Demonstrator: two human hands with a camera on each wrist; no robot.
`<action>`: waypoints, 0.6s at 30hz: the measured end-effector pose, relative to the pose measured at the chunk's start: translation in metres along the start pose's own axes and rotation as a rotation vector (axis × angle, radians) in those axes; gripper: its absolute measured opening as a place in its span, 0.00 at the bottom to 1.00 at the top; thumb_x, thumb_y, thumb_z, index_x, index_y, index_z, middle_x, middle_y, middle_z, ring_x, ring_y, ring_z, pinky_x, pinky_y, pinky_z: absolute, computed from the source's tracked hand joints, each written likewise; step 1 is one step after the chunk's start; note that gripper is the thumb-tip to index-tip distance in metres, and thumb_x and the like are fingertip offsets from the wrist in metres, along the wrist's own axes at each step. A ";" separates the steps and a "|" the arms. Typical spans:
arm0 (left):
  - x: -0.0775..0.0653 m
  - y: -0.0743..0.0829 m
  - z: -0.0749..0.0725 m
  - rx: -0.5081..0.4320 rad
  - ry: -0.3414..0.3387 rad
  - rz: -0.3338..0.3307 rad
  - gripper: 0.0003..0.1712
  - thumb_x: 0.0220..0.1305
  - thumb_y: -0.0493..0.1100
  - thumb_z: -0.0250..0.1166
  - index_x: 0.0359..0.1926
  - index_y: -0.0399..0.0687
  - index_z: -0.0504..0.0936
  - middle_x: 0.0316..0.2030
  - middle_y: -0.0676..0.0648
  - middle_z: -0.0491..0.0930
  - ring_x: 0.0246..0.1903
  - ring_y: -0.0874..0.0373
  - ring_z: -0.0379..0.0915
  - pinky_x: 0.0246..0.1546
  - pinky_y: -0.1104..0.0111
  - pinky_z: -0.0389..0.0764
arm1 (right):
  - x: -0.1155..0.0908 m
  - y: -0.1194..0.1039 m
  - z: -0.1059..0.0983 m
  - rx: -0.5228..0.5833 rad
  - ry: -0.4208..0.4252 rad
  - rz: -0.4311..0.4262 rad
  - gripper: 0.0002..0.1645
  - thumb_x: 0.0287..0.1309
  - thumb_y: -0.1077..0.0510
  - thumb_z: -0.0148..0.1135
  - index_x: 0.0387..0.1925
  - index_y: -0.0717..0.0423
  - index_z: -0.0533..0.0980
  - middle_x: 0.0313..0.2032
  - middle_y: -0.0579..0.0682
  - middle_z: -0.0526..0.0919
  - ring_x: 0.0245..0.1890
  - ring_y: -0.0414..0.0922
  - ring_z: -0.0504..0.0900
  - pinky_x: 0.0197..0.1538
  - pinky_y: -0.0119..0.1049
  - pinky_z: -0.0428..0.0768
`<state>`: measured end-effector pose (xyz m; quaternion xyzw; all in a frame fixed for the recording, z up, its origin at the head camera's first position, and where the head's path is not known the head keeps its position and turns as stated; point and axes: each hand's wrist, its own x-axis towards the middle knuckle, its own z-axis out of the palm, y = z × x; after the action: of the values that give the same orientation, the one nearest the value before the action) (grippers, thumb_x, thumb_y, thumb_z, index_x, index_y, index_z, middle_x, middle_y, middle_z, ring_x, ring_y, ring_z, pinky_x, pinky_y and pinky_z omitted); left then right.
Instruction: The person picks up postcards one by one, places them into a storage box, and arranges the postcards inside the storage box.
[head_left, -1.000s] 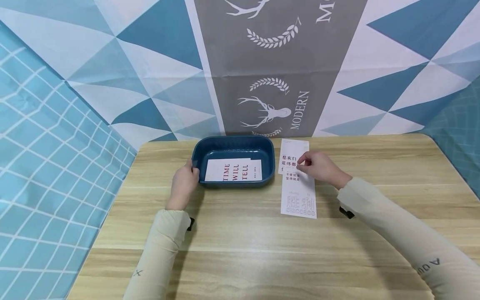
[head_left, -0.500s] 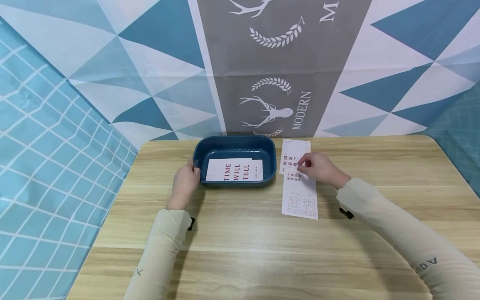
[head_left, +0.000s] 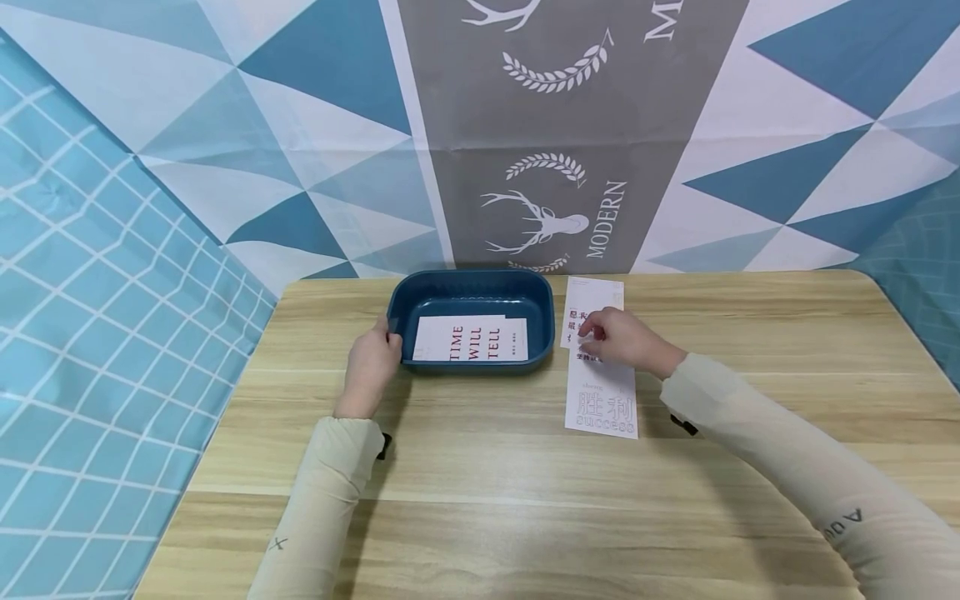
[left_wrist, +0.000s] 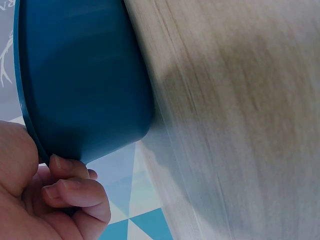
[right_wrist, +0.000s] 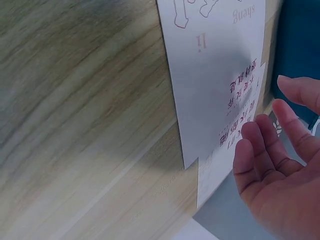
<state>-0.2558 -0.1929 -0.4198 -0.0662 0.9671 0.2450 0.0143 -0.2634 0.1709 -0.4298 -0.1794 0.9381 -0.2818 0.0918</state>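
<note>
Both arms wear long, close-fitting sleeves of pale cream fabric reaching to the wrists. The left sleeve (head_left: 318, 500) carries a small dark "X" mark, the right sleeve (head_left: 810, 483) dark letters reading "AU". A small black strap shows under each wrist. Both hands are bare.

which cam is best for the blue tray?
Head view. It shows the whole blue tray from above, the TIME WILL TELL card inside it, and the left hand at its near-left corner. Left wrist view shows only its outer wall, close up; right wrist view catches only a blue sliver.
</note>
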 end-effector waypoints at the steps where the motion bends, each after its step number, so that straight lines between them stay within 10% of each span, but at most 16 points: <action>1: 0.000 0.000 0.000 0.002 0.001 0.001 0.28 0.67 0.40 0.43 0.66 0.34 0.62 0.40 0.31 0.78 0.29 0.47 0.68 0.30 0.60 0.70 | 0.000 0.000 0.001 -0.003 -0.004 0.002 0.12 0.50 0.61 0.62 0.37 0.64 0.78 0.23 0.50 0.72 0.28 0.45 0.69 0.31 0.33 0.66; 18: 0.000 -0.001 0.001 0.001 0.025 0.015 0.26 0.67 0.41 0.44 0.63 0.35 0.65 0.36 0.33 0.78 0.28 0.47 0.68 0.30 0.60 0.70 | 0.005 -0.008 0.008 -0.095 -0.095 -0.105 0.13 0.46 0.66 0.63 0.37 0.59 0.80 0.33 0.54 0.76 0.35 0.48 0.72 0.43 0.41 0.72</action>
<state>-0.2559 -0.1929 -0.4212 -0.0620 0.9679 0.2437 0.0003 -0.2636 0.1586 -0.4318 -0.2455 0.9343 -0.2325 0.1127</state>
